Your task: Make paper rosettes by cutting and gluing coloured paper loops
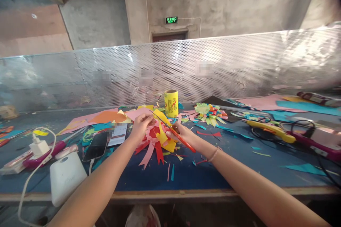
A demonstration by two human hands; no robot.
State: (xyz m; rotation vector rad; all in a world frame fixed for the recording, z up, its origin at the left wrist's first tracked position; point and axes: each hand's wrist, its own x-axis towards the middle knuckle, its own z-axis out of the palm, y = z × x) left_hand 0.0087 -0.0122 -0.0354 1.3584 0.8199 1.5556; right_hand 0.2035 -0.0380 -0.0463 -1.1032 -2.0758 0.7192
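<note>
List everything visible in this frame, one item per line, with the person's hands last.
yellow paper piece: one, yellow, pinched in left hand
scissors: one, orange handles, in right hand
paper scraps: many, red, pink and yellow, under the hands
tape roll: one, yellow, upright behind the scraps
paper flower: one, multicoloured, right of the roll
phone: one, black, left of the scraps
glue gun: one, yellow, far right
table: one, blue
mesh screen: one, silver, behind table
left hand: one
right hand: one
</note>
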